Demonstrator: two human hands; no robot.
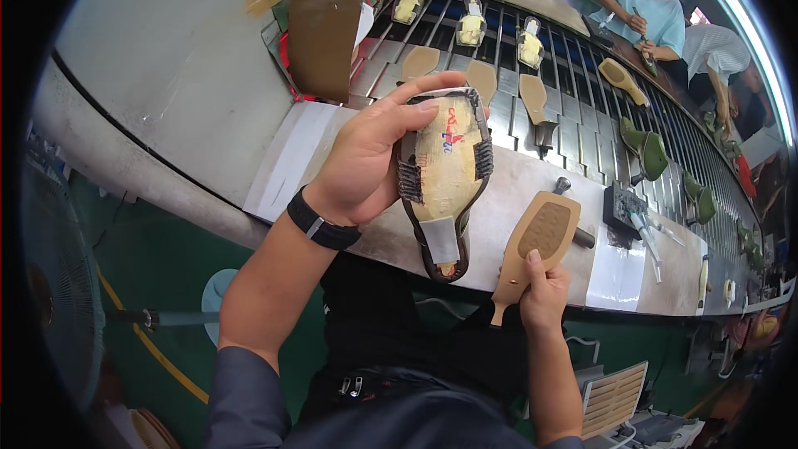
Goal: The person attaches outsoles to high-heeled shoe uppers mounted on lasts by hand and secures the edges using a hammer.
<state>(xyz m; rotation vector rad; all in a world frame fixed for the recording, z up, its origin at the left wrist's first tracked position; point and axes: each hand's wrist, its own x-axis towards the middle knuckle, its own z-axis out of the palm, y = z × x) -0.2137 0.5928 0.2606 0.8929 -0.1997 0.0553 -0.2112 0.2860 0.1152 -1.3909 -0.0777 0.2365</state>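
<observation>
My left hand (370, 150) grips a dark shoe upper on a last (449, 166), its underside turned up toward me. That underside is cream-coloured, with red and blue marks, pleated black edges at both sides and a pale patch toward the narrow end. In my right hand (544, 291) is a tan shoe sole (539, 237), pinched by the thumb at its waist, with a darker recessed area in its broad part. The two pieces are held apart, side by side over the bench edge.
A slatted conveyor (499, 58) beyond the bench carries several tan soles (532, 98) and lasted shoes (471, 29). On the bench are a hammer (573, 220), a black block (622, 206) and brushes (647, 241). A brown board (320, 41) stands left. Two co-workers (644, 8) work at far right.
</observation>
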